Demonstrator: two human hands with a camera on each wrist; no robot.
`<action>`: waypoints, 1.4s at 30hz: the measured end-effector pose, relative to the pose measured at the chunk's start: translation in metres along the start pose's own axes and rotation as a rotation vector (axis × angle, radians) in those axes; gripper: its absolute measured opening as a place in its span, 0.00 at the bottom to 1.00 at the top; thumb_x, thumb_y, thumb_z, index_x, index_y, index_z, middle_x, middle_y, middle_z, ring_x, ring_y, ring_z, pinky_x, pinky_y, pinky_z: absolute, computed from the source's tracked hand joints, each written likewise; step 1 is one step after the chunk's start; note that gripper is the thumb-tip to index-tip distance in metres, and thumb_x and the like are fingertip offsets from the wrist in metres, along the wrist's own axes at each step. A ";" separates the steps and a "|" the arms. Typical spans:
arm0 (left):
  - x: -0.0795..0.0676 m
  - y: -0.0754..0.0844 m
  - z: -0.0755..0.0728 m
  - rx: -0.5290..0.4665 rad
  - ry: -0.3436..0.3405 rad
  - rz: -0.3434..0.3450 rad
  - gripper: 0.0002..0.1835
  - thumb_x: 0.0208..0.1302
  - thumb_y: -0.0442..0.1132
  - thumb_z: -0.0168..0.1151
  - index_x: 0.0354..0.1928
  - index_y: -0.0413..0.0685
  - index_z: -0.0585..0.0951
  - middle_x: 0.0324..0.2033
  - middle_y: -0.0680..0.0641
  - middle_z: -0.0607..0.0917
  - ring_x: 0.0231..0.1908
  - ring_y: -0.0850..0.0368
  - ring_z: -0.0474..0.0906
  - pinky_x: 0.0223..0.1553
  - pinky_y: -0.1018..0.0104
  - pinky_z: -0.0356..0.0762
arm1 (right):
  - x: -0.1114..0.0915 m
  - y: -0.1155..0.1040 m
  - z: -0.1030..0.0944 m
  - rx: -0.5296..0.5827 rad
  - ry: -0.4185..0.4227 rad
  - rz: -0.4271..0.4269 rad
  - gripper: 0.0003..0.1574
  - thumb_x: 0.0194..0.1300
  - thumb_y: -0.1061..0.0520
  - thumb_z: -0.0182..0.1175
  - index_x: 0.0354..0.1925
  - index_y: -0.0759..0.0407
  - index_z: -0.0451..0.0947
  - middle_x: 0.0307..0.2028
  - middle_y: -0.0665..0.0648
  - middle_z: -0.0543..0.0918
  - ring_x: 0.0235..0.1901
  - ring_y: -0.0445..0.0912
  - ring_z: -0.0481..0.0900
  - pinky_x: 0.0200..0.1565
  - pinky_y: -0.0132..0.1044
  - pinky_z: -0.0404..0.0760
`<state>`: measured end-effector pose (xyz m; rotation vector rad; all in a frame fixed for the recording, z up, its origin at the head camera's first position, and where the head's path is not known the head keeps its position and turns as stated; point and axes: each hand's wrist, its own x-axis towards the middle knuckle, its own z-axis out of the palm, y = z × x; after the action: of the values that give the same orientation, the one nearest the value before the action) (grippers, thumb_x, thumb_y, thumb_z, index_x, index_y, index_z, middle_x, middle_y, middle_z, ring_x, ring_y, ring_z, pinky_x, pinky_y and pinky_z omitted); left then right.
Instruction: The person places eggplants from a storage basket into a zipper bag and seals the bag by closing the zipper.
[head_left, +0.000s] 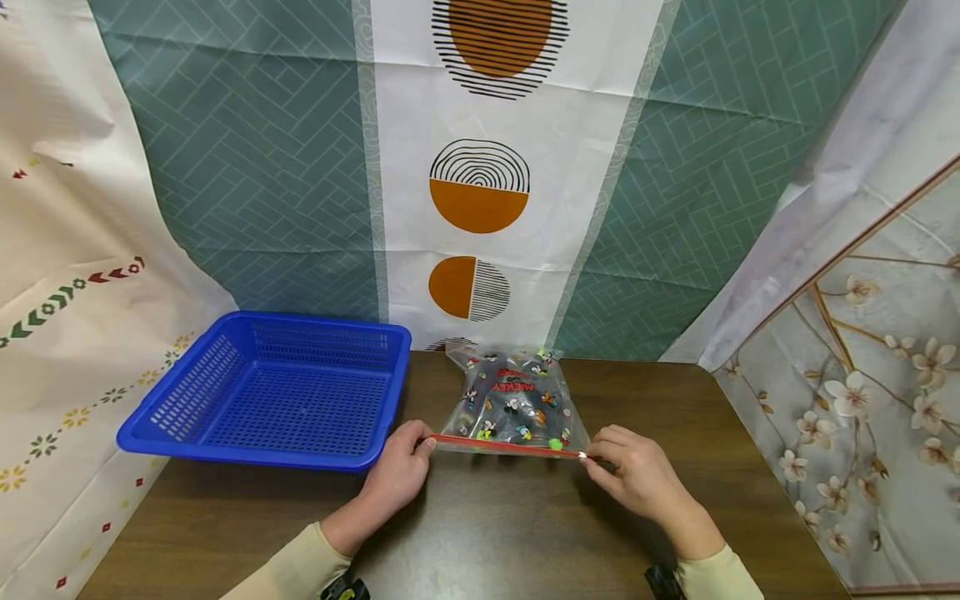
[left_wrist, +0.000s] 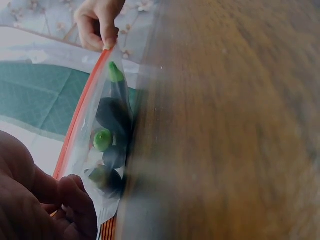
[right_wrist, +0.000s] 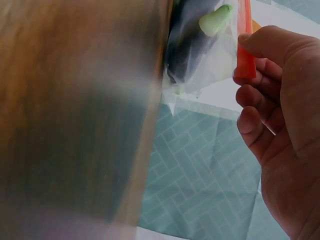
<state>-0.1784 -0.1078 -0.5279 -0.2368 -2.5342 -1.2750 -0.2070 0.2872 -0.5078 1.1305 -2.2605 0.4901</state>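
A clear zip bag (head_left: 513, 407) with cartoon prints and a red zip strip (head_left: 502, 447) lies on the table, its mouth edge toward me. Inside are several dark eggplants (left_wrist: 113, 116) with green stem ends, best seen in the left wrist view. My left hand (head_left: 401, 467) pinches the left end of the zip edge between thumb and fingers. At the opposite end, my right hand (head_left: 637, 473) pinches the red strip's right corner, thumb on top in the right wrist view. The strip runs straight between both hands.
A blue plastic basket (head_left: 386, 417) with slotted walls stands at the left, close beside my left hand. The brown wooden table (head_left: 510, 533) ends at a patterned curtain (head_left: 300, 167) behind the bag. A flowered cloth (head_left: 862, 433) hangs at the right.
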 end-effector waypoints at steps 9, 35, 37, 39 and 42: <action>0.000 -0.001 0.000 0.004 0.004 -0.009 0.08 0.72 0.26 0.66 0.35 0.45 0.83 0.34 0.51 0.82 0.39 0.54 0.78 0.42 0.55 0.76 | -0.002 0.003 0.000 0.001 0.013 0.017 0.11 0.55 0.62 0.79 0.36 0.50 0.90 0.35 0.43 0.85 0.32 0.38 0.79 0.32 0.34 0.81; 0.000 0.001 0.000 0.006 -0.002 -0.055 0.09 0.76 0.26 0.63 0.35 0.45 0.80 0.33 0.50 0.78 0.37 0.54 0.75 0.40 0.58 0.74 | -0.005 0.004 -0.001 0.011 0.008 0.056 0.14 0.54 0.63 0.80 0.34 0.47 0.88 0.31 0.41 0.83 0.28 0.34 0.77 0.29 0.27 0.75; -0.001 0.002 0.000 0.001 -0.011 -0.066 0.09 0.77 0.26 0.62 0.36 0.44 0.79 0.33 0.49 0.78 0.38 0.54 0.74 0.41 0.57 0.74 | -0.005 0.003 0.000 0.012 0.000 0.061 0.14 0.54 0.63 0.80 0.34 0.46 0.87 0.30 0.40 0.83 0.27 0.34 0.77 0.29 0.26 0.74; -0.001 0.002 0.000 -0.004 -0.017 -0.073 0.09 0.78 0.26 0.61 0.36 0.44 0.78 0.34 0.49 0.77 0.38 0.53 0.74 0.41 0.56 0.74 | -0.004 0.002 0.000 0.011 -0.008 0.068 0.14 0.53 0.63 0.80 0.33 0.46 0.87 0.30 0.40 0.82 0.27 0.34 0.76 0.29 0.25 0.73; -0.002 0.003 0.000 0.000 -0.018 -0.065 0.09 0.78 0.26 0.60 0.37 0.44 0.77 0.34 0.48 0.77 0.38 0.53 0.74 0.42 0.56 0.74 | -0.005 0.002 0.002 0.005 -0.020 0.076 0.14 0.53 0.62 0.81 0.33 0.46 0.87 0.30 0.39 0.82 0.27 0.33 0.75 0.29 0.25 0.73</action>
<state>-0.1758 -0.1059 -0.5263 -0.1682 -2.5767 -1.3018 -0.2066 0.2905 -0.5125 1.0600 -2.3279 0.5172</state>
